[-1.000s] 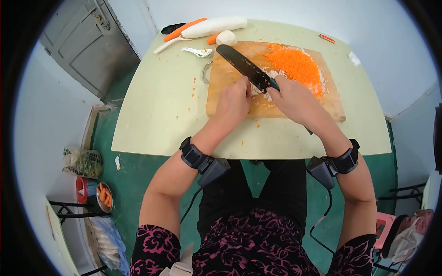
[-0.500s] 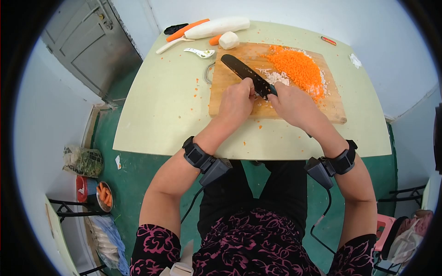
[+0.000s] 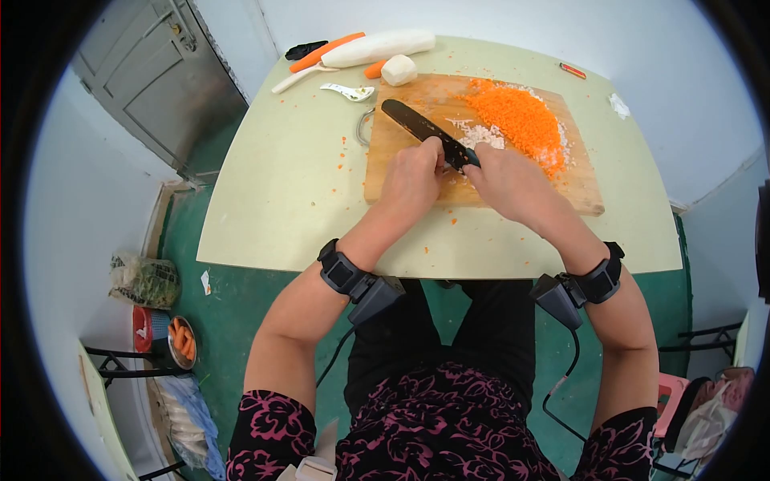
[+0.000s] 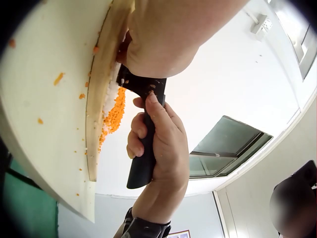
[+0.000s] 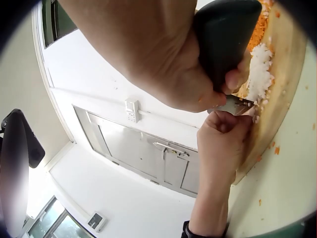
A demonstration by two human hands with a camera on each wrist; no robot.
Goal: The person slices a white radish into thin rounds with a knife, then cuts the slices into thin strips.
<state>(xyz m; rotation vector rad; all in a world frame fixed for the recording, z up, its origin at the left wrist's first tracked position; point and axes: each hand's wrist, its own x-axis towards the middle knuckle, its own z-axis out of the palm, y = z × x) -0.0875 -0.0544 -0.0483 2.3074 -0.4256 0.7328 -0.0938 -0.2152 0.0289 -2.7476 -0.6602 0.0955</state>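
In the head view, my right hand grips a kitchen knife by its dark handle. The black blade slants up and left over a wooden cutting board. My left hand is curled close beside the blade on the board's near left part. From the right wrist view, its bent fingers pinch a pale bit of white radish at the blade's edge, mostly hidden by the hand. Minced white radish lies just beyond the blade. A large heap of minced carrot covers the board's right side.
Behind the board are a peeled white radish piece, a long white radish, a carrot and a peeler. A white spoon lies left of them. Orange crumbs dot the table.
The knife blade's tip shifts slightly down and left on the board; its angle flattens a little. Both hands stay nearly in place. The head view has shifted slightly since the first frame.
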